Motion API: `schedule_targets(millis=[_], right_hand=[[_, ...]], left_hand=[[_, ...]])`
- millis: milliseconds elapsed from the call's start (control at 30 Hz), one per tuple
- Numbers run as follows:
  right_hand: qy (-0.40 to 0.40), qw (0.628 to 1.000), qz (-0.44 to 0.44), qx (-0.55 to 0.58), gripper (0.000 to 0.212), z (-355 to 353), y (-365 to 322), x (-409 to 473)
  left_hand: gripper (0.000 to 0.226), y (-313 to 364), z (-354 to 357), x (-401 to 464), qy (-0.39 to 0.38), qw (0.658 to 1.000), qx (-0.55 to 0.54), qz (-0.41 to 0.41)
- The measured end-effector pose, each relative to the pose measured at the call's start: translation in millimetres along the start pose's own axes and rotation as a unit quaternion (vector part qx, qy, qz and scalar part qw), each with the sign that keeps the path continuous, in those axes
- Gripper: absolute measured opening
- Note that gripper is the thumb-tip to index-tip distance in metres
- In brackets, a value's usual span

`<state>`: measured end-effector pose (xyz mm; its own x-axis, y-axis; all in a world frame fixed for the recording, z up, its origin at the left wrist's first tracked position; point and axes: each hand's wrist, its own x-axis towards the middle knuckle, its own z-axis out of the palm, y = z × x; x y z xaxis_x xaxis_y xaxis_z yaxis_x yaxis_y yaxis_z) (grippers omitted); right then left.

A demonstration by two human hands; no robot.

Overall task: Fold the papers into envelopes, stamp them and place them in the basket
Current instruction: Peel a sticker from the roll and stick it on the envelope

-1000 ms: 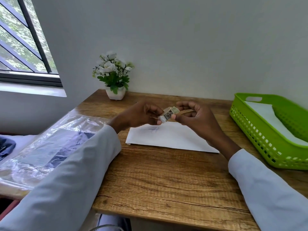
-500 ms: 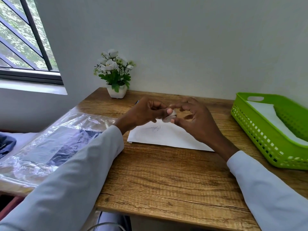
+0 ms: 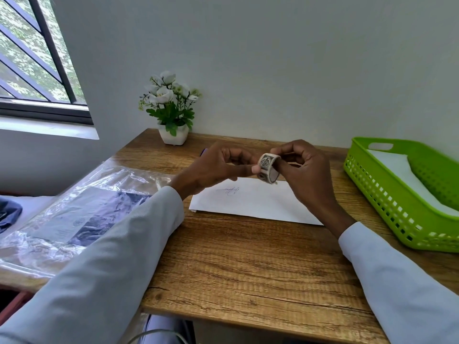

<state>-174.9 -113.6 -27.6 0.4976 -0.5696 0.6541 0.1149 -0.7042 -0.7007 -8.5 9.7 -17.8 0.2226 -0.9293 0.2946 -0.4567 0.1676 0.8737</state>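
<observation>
Right hand [image 3: 306, 170]: fingers curling round a small roll of stamps [image 3: 267, 168], thumb and forefinger pinching it at its right rim and holding it up above the table [image 3: 248, 264].

Left hand [image 3: 213, 167]: fingers bending inward, thumb tip pressing on the left face of the roll; whether it is lifting a stamp free is hard to make out.

Roll of stamps: one, pale with dark round printed marks, hanging in the air just above the far edge of the envelope [image 3: 250, 204].

Envelope: one on the table, white, lying flat near the middle, bearing a small scribble towards its left; its far right corner is hiding behind the right wrist.

Basket [image 3: 387, 194]: one, green, sitting at the right edge of the table, well apart from the hands and cut off by the picture's edge. White paper [image 3: 397, 170] is lying inside; how many sheets cannot be told.

Plastic bag [image 3: 82, 207]: one, clear and crumpled, lying at the left with printed sheets inside, too blurred to count.

Flower pot [image 3: 173, 135]: one, white, standing at the far left corner of the table.

Window [image 3: 34, 58]: one, partly cut off at far left.
</observation>
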Motion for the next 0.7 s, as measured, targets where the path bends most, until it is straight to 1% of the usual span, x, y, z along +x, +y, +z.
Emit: schedule_targets(millis=[100, 200, 267, 367, 400, 467, 567, 700], right_hand=[[0.035, 0.997, -0.06, -0.033, 0.008, 2.7, -2.1, -2.2], [0.021, 0.994, -0.09, -0.051, 0.01, 2.9, -2.3, -3.5], [-0.003, 0.995, -0.082, -0.058, 0.014, 0.8, -1.6, -2.3], [-0.025, 0.998, -0.033, -0.039, 0.028, -2.7, -2.2, -1.8], [-0.025, 0.999, -0.016, -0.025, 0.031, -3.4, -2.5, -1.8], [-0.022, 1.0, 0.011, 0.0, 0.03, -4.2, -3.8, -1.7], [-0.026, 0.999, 0.038, 0.028, 0.026, -3.9, -5.1, -1.4], [-0.044, 0.997, 0.051, 0.036, 0.019, -3.4, -6.9, -2.8]], left_hand=[[0.021, 0.3, 4.6, 0.2, -0.033, 0.999, -0.021, 0.0], [0.02, 1.7, 9.7, 0.5, -0.035, 0.999, -0.016, 0.004], [0.016, 1.4, 10.8, 0.2, -0.021, 1.0, -0.005, 0.018], [0.015, -2.6, 6.0, -0.1, 0.011, 0.999, -0.014, 0.029], [0.017, -3.4, 4.1, -0.3, 0.016, 0.999, -0.041, 0.022], [0.018, -4.8, 0.7, 0.1, 0.017, 0.993, -0.119, 0.009], [0.015, -5.2, -1.9, 0.3, 0.004, 0.975, -0.223, 0.005], [0.02, -7.2, -2.9, 1.7, 0.003, 0.958, -0.288, 0.002]])
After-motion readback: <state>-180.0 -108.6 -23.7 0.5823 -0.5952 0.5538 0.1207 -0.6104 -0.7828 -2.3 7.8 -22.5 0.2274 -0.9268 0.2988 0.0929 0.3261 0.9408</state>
